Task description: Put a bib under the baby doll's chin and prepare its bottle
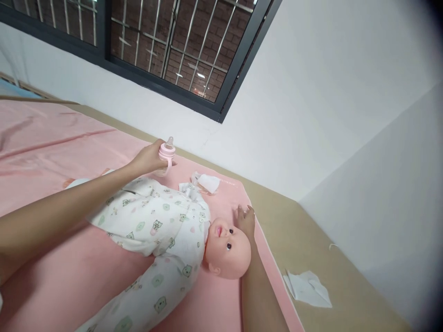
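A baby doll (166,221) in a white suit with green and pink animal prints lies on its back on a pink sheet (114,286), its bald head towards the right. Above the doll's body, my left hand (152,159) is wrapped round a small bottle (166,154) with a pink collar, a pink handle and a clear nipple that points up. My right hand (245,219) rests just beyond the doll's head, its fingers slightly curled and apart, with nothing seen in them. My right forearm runs close beside the head.
A white tissue in clear wrapping (208,183) lies beyond the doll's sleeve. Another crumpled white tissue (309,289) is on the tan surface (287,221) at the right. A white wall and a dark-framed barred window (221,108) stand behind.
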`<state>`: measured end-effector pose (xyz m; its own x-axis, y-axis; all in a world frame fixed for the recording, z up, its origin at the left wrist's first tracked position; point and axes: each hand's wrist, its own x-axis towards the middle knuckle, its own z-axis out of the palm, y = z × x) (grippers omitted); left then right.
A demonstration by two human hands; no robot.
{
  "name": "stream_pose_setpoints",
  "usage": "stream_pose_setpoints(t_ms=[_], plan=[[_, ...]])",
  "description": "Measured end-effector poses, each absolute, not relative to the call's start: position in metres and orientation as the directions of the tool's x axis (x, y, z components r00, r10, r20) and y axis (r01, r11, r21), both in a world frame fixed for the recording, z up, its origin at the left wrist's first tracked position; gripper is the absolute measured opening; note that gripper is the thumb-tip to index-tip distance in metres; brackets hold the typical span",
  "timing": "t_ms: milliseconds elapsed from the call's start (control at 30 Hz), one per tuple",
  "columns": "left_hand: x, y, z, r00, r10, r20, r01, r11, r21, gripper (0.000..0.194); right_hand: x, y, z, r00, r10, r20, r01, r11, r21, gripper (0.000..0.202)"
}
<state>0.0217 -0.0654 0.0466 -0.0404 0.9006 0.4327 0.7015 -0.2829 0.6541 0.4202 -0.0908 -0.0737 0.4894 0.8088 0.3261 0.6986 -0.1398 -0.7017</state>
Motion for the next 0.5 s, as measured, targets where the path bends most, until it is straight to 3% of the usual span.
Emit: stream_pose_setpoints(t_ms=[200,500], plan=[[0.023,-0.019,0.027,-0.046,0.959,0.281,0.789,-0.138,0.598,0.06,0.42,-0.09,-0.073,0.509,0.801,0.317,0.653,-0.119,-0.748,0.076],[0.03,0.006,0.007,-0.023,0.984,0.174,0.793,-0.088,0.603,0.058,0.422,-0.088,-0.075,0.515,0.796,0.318,0.659,-0.13,-0.741,0.077]])
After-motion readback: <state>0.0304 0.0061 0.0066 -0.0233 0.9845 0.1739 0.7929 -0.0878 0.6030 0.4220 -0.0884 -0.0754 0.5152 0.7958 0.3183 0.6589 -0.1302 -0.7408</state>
